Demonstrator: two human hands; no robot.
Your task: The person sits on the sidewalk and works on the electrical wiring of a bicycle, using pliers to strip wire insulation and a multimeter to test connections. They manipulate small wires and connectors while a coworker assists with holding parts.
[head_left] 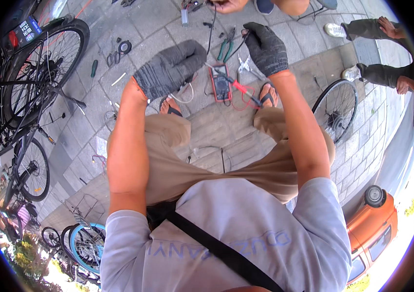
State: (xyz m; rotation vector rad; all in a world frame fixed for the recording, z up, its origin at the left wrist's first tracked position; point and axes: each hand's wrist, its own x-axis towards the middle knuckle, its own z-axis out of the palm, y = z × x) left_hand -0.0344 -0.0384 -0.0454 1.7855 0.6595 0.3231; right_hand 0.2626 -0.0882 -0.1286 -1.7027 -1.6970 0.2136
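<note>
My left hand (170, 68), in a grey knit glove, is closed with its fingers bent over. A thin white cable (191, 93) comes out from beneath it and loops down; the grip itself is hidden under the fingers. My right hand (266, 51), gloved alike, pinches a short black cable (237, 48) between thumb and fingers. On the paving between my hands lies a red and black multimeter (221, 83), with a red test probe (240, 86) beside it. Green-handled pliers (225, 48) rest just beyond the meter, and silver pliers (248, 68) lie below my right hand.
A co-worker's hand (229, 5) holds a dark cable at the top. Black tape (124, 47), scissors (113, 59) and a screwdriver (94, 68) lie to the left, near a bicycle wheel (46, 73). Rightward are a loose wheel (336, 111) and another person's legs (370, 29).
</note>
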